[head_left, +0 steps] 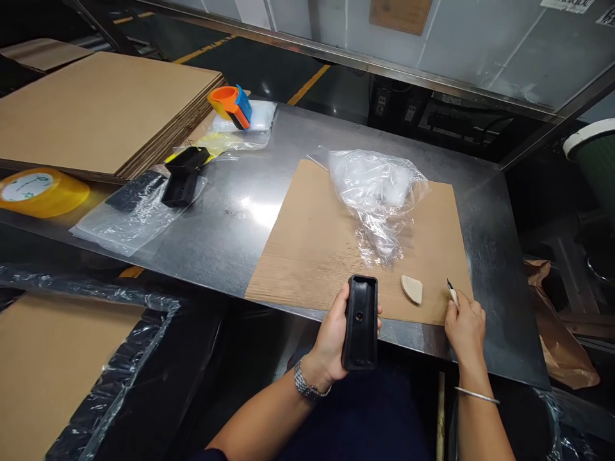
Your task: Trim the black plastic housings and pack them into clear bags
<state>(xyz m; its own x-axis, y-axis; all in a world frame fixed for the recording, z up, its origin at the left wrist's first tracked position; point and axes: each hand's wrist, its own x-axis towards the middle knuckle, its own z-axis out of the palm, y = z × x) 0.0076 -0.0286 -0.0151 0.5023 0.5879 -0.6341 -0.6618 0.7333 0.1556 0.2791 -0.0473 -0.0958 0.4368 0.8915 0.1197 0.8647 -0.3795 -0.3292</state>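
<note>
My left hand (333,336) is wrapped round a black rectangular plastic housing (360,326), its hollow side turned up and a small hole showing in its floor. On the right, my right hand (465,323) grips a small craft knife (452,293), its dark pointed blade facing away from me over the cardboard's edge. Between the two hands a beige rounded wedge (412,289) lies flat on the cardboard sheet (307,256). Farther back, a crumpled clear plastic bag (379,186) with white contents rests on the same sheet.
The steel table (225,224) carries another black part (182,176) on clear plastic bags (129,214). Stacked cardboard (106,115) stands at left, with a yellow tape roll (43,192) in front. An orange-and-blue tape dispenser (233,105) sits farther back. A metal-framed panel (336,38) rises behind.
</note>
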